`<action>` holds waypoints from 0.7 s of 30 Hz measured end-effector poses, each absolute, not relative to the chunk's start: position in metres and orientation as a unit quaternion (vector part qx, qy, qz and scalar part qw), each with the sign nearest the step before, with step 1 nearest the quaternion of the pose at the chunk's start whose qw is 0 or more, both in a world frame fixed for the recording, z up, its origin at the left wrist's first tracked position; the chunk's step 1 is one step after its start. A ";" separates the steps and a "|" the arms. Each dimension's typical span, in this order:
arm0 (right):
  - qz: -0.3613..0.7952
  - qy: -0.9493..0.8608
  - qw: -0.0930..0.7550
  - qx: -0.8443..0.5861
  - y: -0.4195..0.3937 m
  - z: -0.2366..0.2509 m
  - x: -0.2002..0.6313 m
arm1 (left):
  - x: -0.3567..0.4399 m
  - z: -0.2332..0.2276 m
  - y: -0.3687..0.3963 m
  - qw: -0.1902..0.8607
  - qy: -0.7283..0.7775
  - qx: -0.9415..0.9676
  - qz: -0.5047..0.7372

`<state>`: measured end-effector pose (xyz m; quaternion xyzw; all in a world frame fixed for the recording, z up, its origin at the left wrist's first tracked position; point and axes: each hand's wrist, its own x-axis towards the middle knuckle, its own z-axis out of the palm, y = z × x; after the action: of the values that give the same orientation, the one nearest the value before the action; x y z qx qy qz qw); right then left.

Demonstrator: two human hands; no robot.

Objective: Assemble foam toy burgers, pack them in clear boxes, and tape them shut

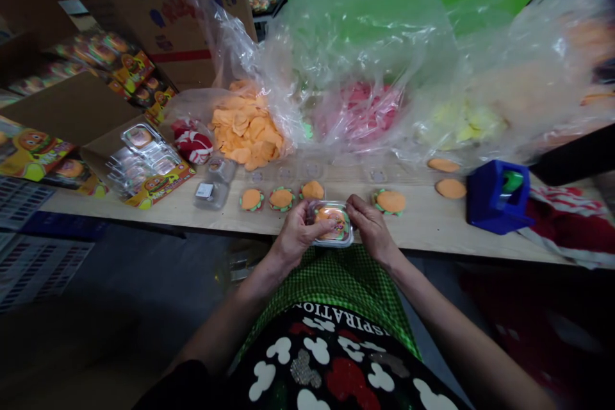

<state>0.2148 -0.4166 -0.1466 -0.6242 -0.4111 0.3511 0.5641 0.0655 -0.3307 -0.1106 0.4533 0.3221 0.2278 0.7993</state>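
Holding a small clear case [332, 225] between both hands at the near edge of the tabletop [432, 224]. Left hand [295, 235] grips the case's left side, thumb laid over the lid, fingers curled beneath. Right hand [369, 225] pinches the case's right edge, fingers bent and close together. An orange, burger-like piece shows through the lid.

Just beyond the case, on the tabletop: three round burger pieces in a row [281, 198], orange tops, two with green rims. A fourth burger piece [390, 201] lies beyond the right hand. Two plain orange discs [450, 188] lie farther right of the case, then a blue box [490, 198] holding something green.

Left of the case: a closed clear pack [211, 191] with a label, then a stack of empty clear trays [144, 157] on a printed carton.

Behind the case, clear plastic bags: one of orange discs [247, 125], one of pink pieces [369, 109], one of yellow pieces [461, 122]. Contents of the far-right bag are blurred.
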 end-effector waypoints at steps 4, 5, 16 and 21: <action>0.321 -0.427 0.554 -0.638 -0.412 -0.143 0.215 | 0.070 -0.111 -0.330 0.804 0.327 0.457 0.193; 0.321 -0.428 0.553 -0.639 -0.412 -0.143 0.216 | 0.070 -0.111 -0.331 0.806 0.327 0.454 0.194; 0.423 -0.561 0.341 -0.625 -0.483 -0.150 0.195 | 0.012 -0.145 -0.367 0.798 0.309 0.517 0.031; 0.433 -0.527 0.351 -0.641 -0.491 -0.159 0.179 | -0.003 -0.146 -0.381 0.816 0.247 0.522 -0.008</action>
<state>0.1793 -0.4906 -0.1593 -0.6413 -0.5275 0.4330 0.3508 -0.0031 -0.3807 -0.1459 0.5224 0.2473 -0.0082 0.8160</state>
